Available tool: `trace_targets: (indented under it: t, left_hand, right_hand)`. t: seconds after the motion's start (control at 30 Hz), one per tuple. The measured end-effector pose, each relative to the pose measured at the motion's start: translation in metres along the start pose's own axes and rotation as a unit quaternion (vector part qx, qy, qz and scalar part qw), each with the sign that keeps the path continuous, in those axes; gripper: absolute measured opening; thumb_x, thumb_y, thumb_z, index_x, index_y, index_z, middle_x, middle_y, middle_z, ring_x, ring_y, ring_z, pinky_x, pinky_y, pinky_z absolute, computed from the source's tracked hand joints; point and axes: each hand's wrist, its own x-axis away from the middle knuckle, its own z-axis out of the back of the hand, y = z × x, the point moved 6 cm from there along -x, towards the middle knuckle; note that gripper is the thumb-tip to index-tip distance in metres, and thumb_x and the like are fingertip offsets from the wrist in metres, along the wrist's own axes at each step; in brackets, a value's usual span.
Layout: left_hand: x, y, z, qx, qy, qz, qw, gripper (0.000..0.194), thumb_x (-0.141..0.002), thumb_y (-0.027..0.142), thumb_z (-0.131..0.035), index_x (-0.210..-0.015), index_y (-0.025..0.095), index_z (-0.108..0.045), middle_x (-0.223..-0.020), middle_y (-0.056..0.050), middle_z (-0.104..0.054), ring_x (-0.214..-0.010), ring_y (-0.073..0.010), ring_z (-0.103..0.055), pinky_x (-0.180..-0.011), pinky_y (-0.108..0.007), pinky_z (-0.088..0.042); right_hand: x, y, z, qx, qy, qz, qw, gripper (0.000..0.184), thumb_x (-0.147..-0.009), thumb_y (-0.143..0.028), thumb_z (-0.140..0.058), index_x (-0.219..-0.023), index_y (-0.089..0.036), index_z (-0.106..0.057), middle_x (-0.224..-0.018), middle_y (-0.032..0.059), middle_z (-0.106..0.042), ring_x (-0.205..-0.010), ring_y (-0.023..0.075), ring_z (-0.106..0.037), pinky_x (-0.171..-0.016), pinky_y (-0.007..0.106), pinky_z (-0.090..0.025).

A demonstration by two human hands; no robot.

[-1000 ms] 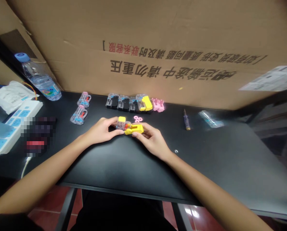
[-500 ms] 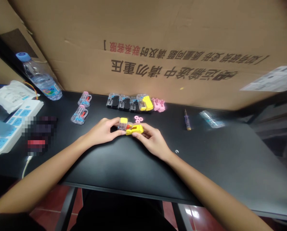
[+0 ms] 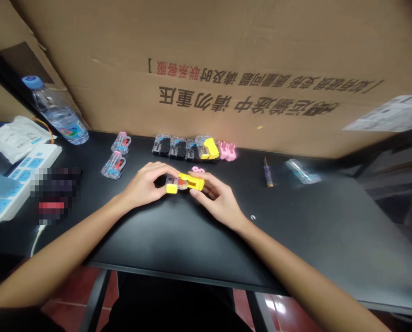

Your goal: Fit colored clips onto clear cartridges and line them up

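And over it goes! The clear body [image 3: 173,180] now shows its yellow cap [image 3: 172,188] on the near side, not the far one, in front and left of the pink rings [image 3: 198,170]. Left hand [image 3: 146,182] pinches that body, right hand [image 3: 220,193] clasps the yellow piece [image 3: 197,180] just before those rings; seemingly the pair's other side is being worked.

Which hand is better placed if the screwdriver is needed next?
Probably the right hand: the screwdriver lies out to the right. It would likely have to let go of the yellow part first. The left hand, holding the clear piece, is farther away and would need to cross over.
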Motion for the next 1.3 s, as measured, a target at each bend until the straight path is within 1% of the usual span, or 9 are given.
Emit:
trace_targets:
  t: [0.1,0.23,0.37,0.47,0.53,0.77,0.9,1.13,1.3]
  left_hand:
    - [0.0,0.01,0.007,-0.014,0.06,-0.067,0.996,0.019,-0.093,0.009,-0.073,-0.107,0.022,-0.075,-0.116,-0.006,-0.081,-0.11,-0.0234,-0.074,-0.099,-0.043,-0.053]
    - [0.001,0.021,0.006,-0.04,0.076,-0.107,0.991,0.026,-0.095,0.004,-0.067,-0.106,0.025,-0.077,-0.129,-0.007,-0.075,-0.122,-0.0244,-0.068,-0.106,-0.047,-0.053]
    - [-0.001,0.01,0.004,0.055,0.074,0.008,0.996,0.03,-0.105,0.016,-0.058,-0.129,0.027,-0.073,-0.149,-0.011,-0.063,-0.121,-0.0227,-0.071,-0.105,-0.043,-0.059]
    - [0.002,-0.007,-0.007,0.171,0.016,0.149,0.974,0.047,-0.108,0.034,-0.058,-0.154,0.026,-0.053,-0.137,-0.013,-0.071,-0.102,-0.021,-0.079,-0.09,-0.037,-0.066]
    - [0.005,-0.011,-0.016,0.215,-0.023,0.201,0.955,0.063,-0.103,0.041,-0.067,-0.159,0.024,-0.044,-0.127,-0.013,-0.076,-0.094,-0.0228,-0.081,-0.082,-0.036,-0.067]
    - [0.007,-0.002,-0.031,0.247,-0.061,0.205,0.945,0.061,-0.099,0.046,-0.071,-0.153,0.022,-0.056,-0.132,-0.013,-0.077,-0.107,-0.028,-0.081,-0.095,-0.042,-0.067]
    - [0.006,-0.003,-0.029,0.264,-0.077,0.198,0.941,0.063,-0.103,0.046,-0.066,-0.159,0.022,-0.05,-0.136,-0.011,-0.076,-0.115,-0.0268,-0.078,-0.101,-0.042,-0.064]
    - [0.005,-0.007,-0.018,0.194,-0.1,0.206,0.954,0.056,-0.111,0.048,-0.05,-0.161,0.024,-0.049,-0.104,-0.005,-0.077,-0.081,-0.0186,-0.07,-0.075,-0.031,-0.059]
    - [0.004,-0.001,-0.016,0.192,-0.126,0.189,0.955,0.053,-0.111,0.048,-0.048,-0.159,0.026,-0.051,-0.117,-0.006,-0.076,-0.095,-0.0205,-0.07,-0.087,-0.033,-0.058]
  right_hand:
    - [0.0,0.002,-0.001,-0.065,-0.026,-0.045,0.997,0.053,-0.098,-0.049,-0.075,-0.145,-0.027,-0.064,-0.141,0.0117,-0.071,-0.115,0.0274,-0.077,-0.104,0.048,-0.064]
    - [0.0,0.007,-0.006,-0.09,-0.04,-0.096,0.99,0.059,-0.094,-0.05,-0.081,-0.143,-0.021,-0.067,-0.119,0.0114,-0.08,-0.091,0.0246,-0.081,-0.094,0.048,-0.069]
    - [-0.003,0.011,-0.006,-0.098,-0.006,-0.106,0.99,0.06,-0.09,-0.051,-0.084,-0.139,-0.018,-0.07,-0.124,0.0139,-0.079,-0.091,0.0246,-0.08,-0.088,0.047,-0.07]
    - [-0.004,0.013,-0.004,-0.088,0.018,-0.095,0.991,0.063,-0.09,-0.051,-0.083,-0.141,-0.018,-0.069,-0.131,0.0154,-0.076,-0.095,0.0251,-0.08,-0.086,0.046,-0.071]
    - [-0.004,0.014,-0.006,-0.073,0.011,-0.084,0.994,0.061,-0.092,-0.052,-0.081,-0.143,-0.02,-0.069,-0.132,0.0151,-0.076,-0.095,0.0249,-0.08,-0.085,0.045,-0.071]
    - [-0.001,0.008,-0.004,0.049,0.024,-0.023,0.998,0.058,-0.089,-0.05,-0.083,-0.138,-0.022,-0.071,-0.133,0.0126,-0.076,-0.114,0.0295,-0.076,-0.097,0.043,-0.065]
    - [0.0,-0.005,-0.005,0.135,-0.006,0.02,0.991,0.049,-0.1,-0.047,-0.07,-0.142,-0.022,-0.069,-0.131,0.0123,-0.078,-0.111,0.0298,-0.077,-0.1,0.046,-0.062]
    - [0.001,-0.01,-0.003,0.189,-0.044,0.05,0.98,0.047,-0.106,-0.047,-0.062,-0.146,-0.023,-0.065,-0.135,0.0125,-0.077,-0.115,0.031,-0.076,-0.103,0.049,-0.061]
    - [0.002,-0.013,-0.001,0.197,-0.072,0.073,0.975,0.045,-0.105,-0.045,-0.063,-0.143,-0.021,-0.067,-0.133,0.0126,-0.077,-0.113,0.0304,-0.077,-0.103,0.047,-0.06]
